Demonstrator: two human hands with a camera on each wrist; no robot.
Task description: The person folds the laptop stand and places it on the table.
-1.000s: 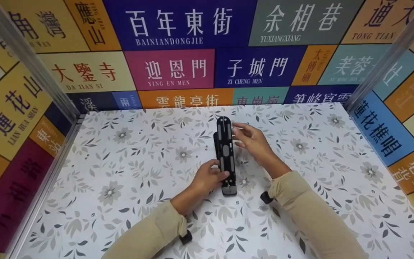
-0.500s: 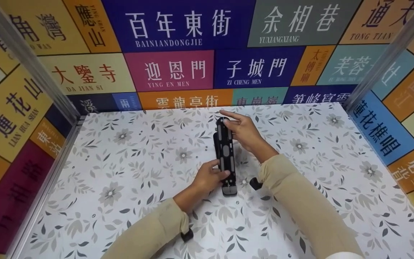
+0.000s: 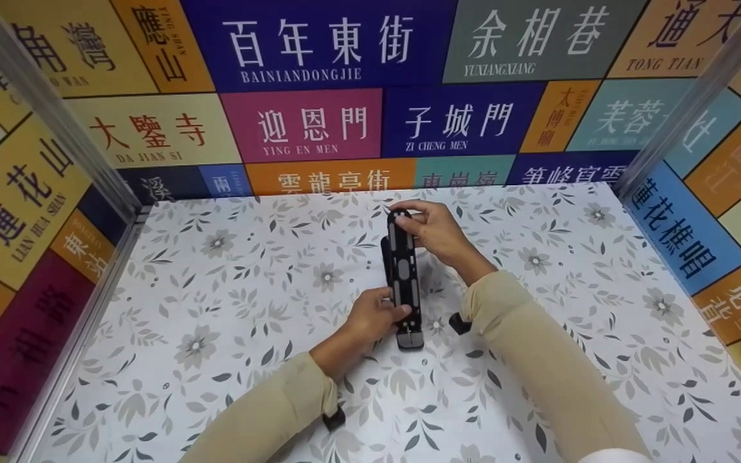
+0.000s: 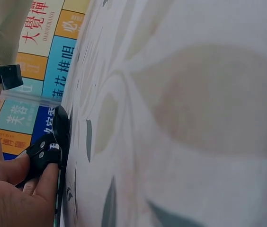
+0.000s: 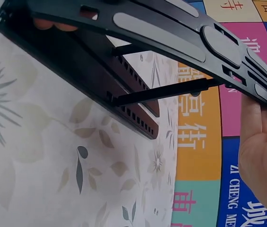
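Both tan sleeves (image 3: 550, 366) run out of view at the near edge. The left hand (image 3: 370, 316) grips the near half of a black folding stand (image 3: 404, 269), some fingers hidden beneath. The stand lies mid-surface (image 3: 152, 302), its propping struts visible only from the right wrist. The right hand (image 3: 440, 233) pinches the far end, fingers partly covered. Beyond, the lettered wall (image 3: 332, 45) is cut off above.

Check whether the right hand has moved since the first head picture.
Yes: judged against the lettered back wall, the right hand moved forward and slightly left.
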